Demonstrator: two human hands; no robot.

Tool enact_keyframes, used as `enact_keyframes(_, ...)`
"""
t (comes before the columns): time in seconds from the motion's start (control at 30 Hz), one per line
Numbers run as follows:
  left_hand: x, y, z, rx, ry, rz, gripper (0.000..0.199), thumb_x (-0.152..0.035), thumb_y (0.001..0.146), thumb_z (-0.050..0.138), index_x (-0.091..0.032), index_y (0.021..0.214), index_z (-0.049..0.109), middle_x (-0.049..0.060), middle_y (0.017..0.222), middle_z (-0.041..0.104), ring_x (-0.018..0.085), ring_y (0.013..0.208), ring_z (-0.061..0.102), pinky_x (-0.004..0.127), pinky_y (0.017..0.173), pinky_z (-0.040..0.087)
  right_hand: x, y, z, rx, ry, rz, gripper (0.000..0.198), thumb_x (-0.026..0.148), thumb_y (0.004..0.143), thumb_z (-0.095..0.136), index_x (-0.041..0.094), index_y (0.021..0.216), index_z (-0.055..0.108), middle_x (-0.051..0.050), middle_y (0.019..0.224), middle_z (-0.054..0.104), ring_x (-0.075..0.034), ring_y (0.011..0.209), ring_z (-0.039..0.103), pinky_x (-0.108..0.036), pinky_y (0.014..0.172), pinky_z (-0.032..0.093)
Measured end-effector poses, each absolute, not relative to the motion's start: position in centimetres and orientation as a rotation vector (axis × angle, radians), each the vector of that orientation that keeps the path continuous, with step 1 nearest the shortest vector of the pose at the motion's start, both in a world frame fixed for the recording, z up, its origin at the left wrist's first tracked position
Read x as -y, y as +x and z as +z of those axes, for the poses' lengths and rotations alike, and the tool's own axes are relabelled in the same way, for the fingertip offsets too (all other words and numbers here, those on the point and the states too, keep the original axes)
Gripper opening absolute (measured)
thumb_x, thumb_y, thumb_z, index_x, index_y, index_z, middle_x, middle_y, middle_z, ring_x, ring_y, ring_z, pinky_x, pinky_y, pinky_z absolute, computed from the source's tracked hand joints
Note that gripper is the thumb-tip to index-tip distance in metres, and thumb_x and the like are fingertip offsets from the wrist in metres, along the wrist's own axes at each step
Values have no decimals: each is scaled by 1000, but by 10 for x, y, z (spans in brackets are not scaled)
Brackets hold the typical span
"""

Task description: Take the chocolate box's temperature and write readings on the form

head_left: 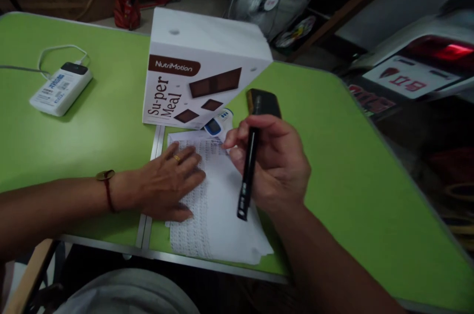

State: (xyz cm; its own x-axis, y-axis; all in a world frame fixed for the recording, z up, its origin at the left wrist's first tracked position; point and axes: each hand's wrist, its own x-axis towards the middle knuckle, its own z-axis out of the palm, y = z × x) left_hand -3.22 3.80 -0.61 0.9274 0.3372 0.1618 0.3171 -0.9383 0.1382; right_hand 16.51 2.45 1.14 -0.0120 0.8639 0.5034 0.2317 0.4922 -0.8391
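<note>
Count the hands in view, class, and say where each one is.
2. The left hand lies spread on the left part of the papers; the right hand holds a black pen over their right side.

The pen [250,161] is showing black with white marks. The paper [229,205] is carrying rows of dark writing on white. The table [333,156] is presenting plain green with silver-grey edging. The box [207,62] is displaying brown shapes and dark lettering on white. The bracelet [108,193] is showing dark red; the ring [177,158] is showing gold.
</note>
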Motion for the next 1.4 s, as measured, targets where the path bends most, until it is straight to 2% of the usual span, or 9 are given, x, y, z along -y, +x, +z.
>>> enact_keyframes(0.07, -30, -31, -2, -304, 2938, 293, 46, -34, 85, 63, -10, 124, 61, 23, 141, 54, 39, 134, 49, 58, 116, 36, -21, 158, 6, 1500, -944, 726, 20, 40, 87, 64, 32, 103, 54, 0, 83, 56, -20, 73, 61, -40, 71, 55)
enact_keyframes(0.1, -26, -30, -1, -204, 2902, 311, 46, -31, 85, 61, -13, 128, 62, 20, 144, 53, 36, 137, 48, 56, 118, 35, -19, 155, 2, 1479, -935, 773, 19, 47, 90, 60, 31, 99, 55, 1, 78, 55, -19, 67, 60, -40, 67, 54)
enact_keyframes(0.2, -21, -30, -4, -122, 2820, 308, 58, -47, 90, 61, -20, 141, 55, 17, 151, 49, 34, 144, 42, 59, 120, 31, -19, 151, -8, 1422, -999, 940, 31, 55, 94, 47, 27, 95, 61, 1, 66, 55, -18, 57, 57, -38, 59, 52)
enact_keyframes(0.3, -20, -31, -9, -167, 2815, 239, 70, -61, 89, 62, -19, 144, 53, 20, 155, 44, 37, 146, 40, 66, 120, 25, -22, 148, -14, 1339, -1177, 974, 32, 50, 93, 49, 23, 93, 67, 0, 66, 59, -16, 57, 58, -35, 57, 52)
enact_keyframes(0.47, -19, -31, -6, -185, 2803, 200, 72, -61, 86, 67, -20, 144, 54, 18, 156, 44, 35, 148, 37, 63, 123, 21, -26, 145, -14, 1395, -1377, 875, 13, 35, 79, 64, 23, 83, 67, -1, 70, 67, -16, 62, 62, -32, 60, 55)
enact_keyframes(0.6, -13, -32, -1, -285, 2835, 165, 70, -61, 85, 70, -25, 143, 55, 14, 158, 42, 32, 149, 35, 61, 123, 25, -28, 146, -13, 1437, -1474, 672, 3, 26, 71, 63, 24, 72, 61, 1, 64, 65, -15, 57, 59, -30, 53, 51)
enact_keyframes(0.77, -9, -32, 3, -330, 2830, 154, 72, -59, 82, 74, -26, 143, 53, 13, 159, 42, 33, 150, 35, 65, 121, 27, -30, 149, -14, 1494, -1454, 627, 12, 24, 71, 56, 25, 60, 51, 5, 50, 50, -13, 47, 46, -27, 44, 41)
enact_keyframes(1.07, -9, -31, 1, -349, 2848, 160, 73, -63, 81, 73, -29, 143, 54, 11, 159, 41, 34, 149, 34, 66, 121, 25, -29, 149, -13, 1543, -1459, 638, 13, 24, 72, 57, 25, 59, 51, 4, 53, 53, -14, 52, 50, -29, 51, 44)
enact_keyframes(1.4, -8, -31, -1, -344, 2850, 179, 73, -62, 82, 72, -28, 144, 53, 12, 158, 42, 35, 149, 34, 71, 119, 25, -29, 150, -15, 1591, -1453, 634, 12, 25, 73, 57, 24, 62, 53, 4, 55, 55, -14, 52, 50, -29, 50, 44)
